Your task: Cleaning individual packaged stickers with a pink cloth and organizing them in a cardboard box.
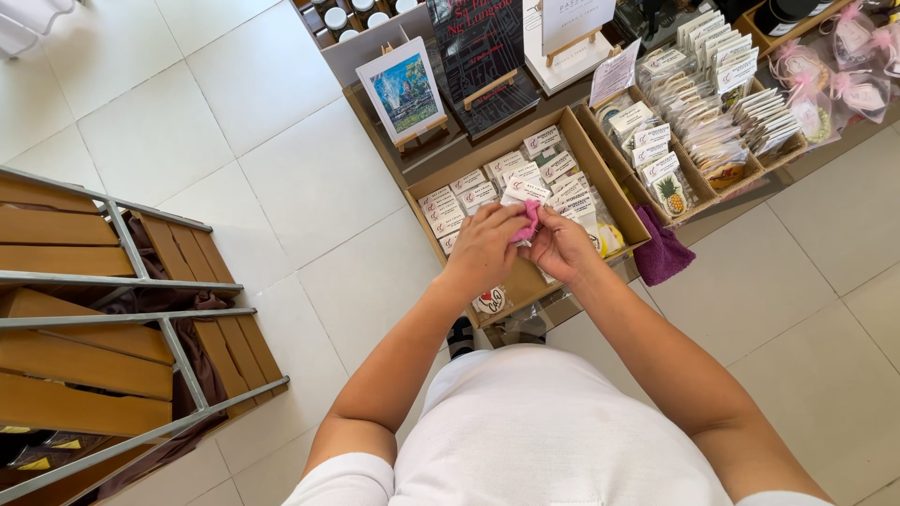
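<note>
My left hand and my right hand meet over a shallow cardboard tray on a glass counter. Both hands grip one small clear packet with a pink item inside and a white card top. The packet is held just above the tray's near half. Rows of similar white-labelled packets stand in the tray's far half. The fingers hide most of the packet.
A second tray of labelled packets sits to the right, with a purple cloth at its near corner. A small picture on an easel and a dark sign stand behind. Wooden shelving with metal rails is at left.
</note>
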